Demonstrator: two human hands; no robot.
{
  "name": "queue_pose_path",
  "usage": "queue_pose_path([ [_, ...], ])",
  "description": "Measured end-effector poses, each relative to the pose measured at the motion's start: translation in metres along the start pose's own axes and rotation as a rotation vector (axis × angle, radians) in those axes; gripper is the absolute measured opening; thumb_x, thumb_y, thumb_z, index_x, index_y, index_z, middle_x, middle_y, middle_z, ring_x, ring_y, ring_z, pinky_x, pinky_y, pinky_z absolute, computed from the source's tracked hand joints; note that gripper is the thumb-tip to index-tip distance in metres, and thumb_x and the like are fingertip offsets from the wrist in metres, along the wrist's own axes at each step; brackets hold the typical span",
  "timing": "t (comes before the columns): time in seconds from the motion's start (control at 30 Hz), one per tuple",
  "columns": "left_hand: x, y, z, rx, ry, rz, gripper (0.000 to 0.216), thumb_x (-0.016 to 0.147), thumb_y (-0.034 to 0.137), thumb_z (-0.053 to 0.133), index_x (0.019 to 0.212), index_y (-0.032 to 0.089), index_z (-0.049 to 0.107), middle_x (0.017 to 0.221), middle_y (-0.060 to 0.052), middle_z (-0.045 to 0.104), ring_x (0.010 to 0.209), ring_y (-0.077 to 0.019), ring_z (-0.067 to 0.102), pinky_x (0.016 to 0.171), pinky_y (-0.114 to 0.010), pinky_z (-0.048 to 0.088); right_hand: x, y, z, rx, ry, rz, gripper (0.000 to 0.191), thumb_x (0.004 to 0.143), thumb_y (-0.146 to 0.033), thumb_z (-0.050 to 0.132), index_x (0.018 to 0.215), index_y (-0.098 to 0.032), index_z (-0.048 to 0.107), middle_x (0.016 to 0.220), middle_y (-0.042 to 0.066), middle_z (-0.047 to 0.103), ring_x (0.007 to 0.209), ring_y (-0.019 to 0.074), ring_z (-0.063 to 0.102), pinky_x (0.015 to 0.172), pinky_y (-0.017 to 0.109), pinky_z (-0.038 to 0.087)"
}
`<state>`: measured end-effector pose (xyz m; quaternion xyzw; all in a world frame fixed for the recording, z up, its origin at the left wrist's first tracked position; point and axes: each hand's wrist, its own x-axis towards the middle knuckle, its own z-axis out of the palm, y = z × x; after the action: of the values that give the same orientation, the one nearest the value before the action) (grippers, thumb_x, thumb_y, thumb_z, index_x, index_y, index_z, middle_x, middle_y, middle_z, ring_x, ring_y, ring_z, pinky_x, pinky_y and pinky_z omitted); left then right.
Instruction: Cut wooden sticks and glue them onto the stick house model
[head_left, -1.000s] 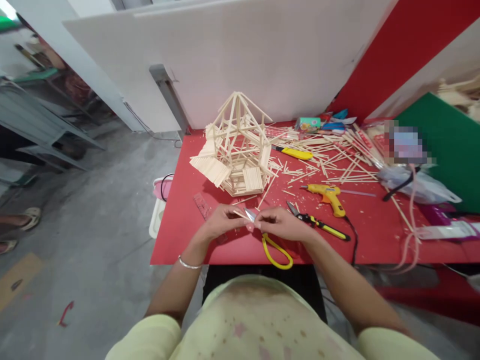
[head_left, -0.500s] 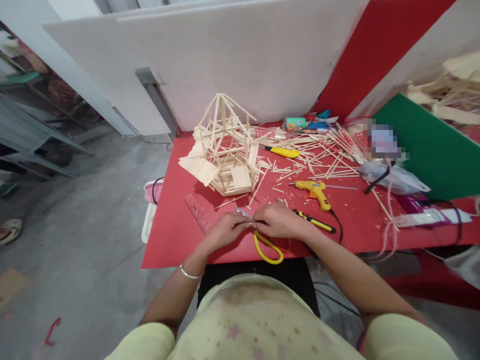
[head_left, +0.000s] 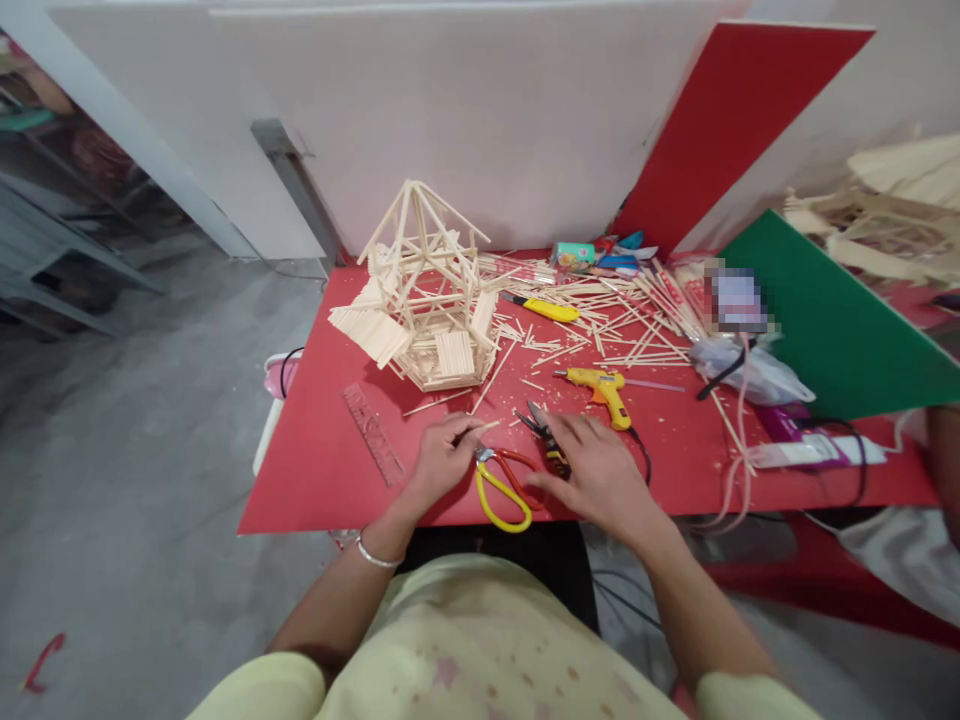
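Note:
My left hand is closed in a pinch on a thin wooden stick, held just above the red table. Scissors with a yellow and a red handle lie flat between my hands, touched by neither. With fingers stretched out, my right hand rests on the handles of small black-and-yellow cutters, whose jaws poke out past the fingertips. A stick-built house model stands behind my left hand.
A yellow glue gun lies beyond my right hand, a yellow utility knife further back. Loose sticks litter the back right. A red ruler, plastic bag and green board are there too. Another person's arm shows at the right edge.
My right hand let go of the scissors, which now lie on the table, and moved right onto the cutters. My left hand still pinches a stick. The camera view shifted right.

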<state>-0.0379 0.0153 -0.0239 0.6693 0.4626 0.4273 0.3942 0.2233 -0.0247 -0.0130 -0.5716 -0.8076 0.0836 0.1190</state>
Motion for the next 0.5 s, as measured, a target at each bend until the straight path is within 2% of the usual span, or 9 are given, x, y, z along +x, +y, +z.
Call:
queue_pose_path([
  [0.03,0.0,-0.003,0.003,-0.071,0.026,-0.056,0.023,0.093,0.034,0.06,0.085,0.016,0.073,0.076,-0.004,0.069,0.069,-0.015,0.06,0.068,-0.027,0.046,-0.013,0.008,0.002,-0.052,0.002,0.055,0.087,0.078,-0.065,0.07,0.15,-0.023,0.045,0.142,0.018,0.056,0.13,0.0395,0.049,0.104,0.051,0.04],
  [0.1,0.001,-0.007,0.012,-0.241,0.055,-0.181,0.026,0.091,0.039,0.064,0.087,0.015,0.072,0.073,-0.003,0.067,0.065,-0.0143,0.06,0.064,-0.026,0.047,-0.031,0.021,0.005,-0.13,-0.038,0.134,0.095,0.076,-0.065,0.072,0.154,-0.023,0.038,0.143,0.02,0.054,0.13,0.0426,0.048,0.103,0.056,0.04],
  [0.2,0.002,-0.004,0.028,-0.442,0.097,-0.301,0.031,0.084,0.045,0.072,0.084,0.014,0.07,0.068,-0.001,0.063,0.062,-0.0124,0.059,0.061,-0.025,0.049,-0.04,0.032,0.006,-0.176,-0.117,0.184,0.09,0.078,-0.06,0.071,0.153,-0.02,0.04,0.134,0.023,0.058,0.122,0.0426,0.053,0.095,0.055,0.047],
  [0.3,0.004,0.005,0.04,-0.578,0.145,-0.386,0.036,0.077,0.048,0.078,0.083,0.014,0.069,0.065,0.0,0.061,0.057,-0.0102,0.056,0.055,-0.022,0.045,-0.033,0.045,0.005,-0.085,-0.151,0.2,0.08,0.077,-0.052,0.071,0.144,-0.013,0.051,0.122,0.022,0.062,0.113,0.0383,0.059,0.094,0.05,0.049],
  [0.4,0.005,0.013,0.042,-0.636,0.167,-0.411,0.038,0.074,0.049,0.08,0.081,0.014,0.068,0.058,0.003,0.056,0.047,-0.0063,0.047,0.048,-0.019,0.038,-0.026,0.062,0.0,0.174,-0.15,0.305,0.066,0.072,-0.046,0.071,0.129,-0.015,0.064,0.117,0.018,0.065,0.109,0.0347,0.061,0.096,0.047,0.048],
  [0.5,0.004,0.014,0.041,-0.657,0.187,-0.409,0.038,0.074,0.049,0.081,0.081,0.014,0.068,0.055,0.005,0.053,0.045,-0.0056,0.045,0.047,-0.019,0.036,-0.026,0.071,-0.012,0.729,-0.197,0.504,0.059,0.073,-0.054,0.068,0.12,-0.019,0.069,0.118,0.016,0.068,0.107,0.0342,0.064,0.094,0.047,0.049],
])
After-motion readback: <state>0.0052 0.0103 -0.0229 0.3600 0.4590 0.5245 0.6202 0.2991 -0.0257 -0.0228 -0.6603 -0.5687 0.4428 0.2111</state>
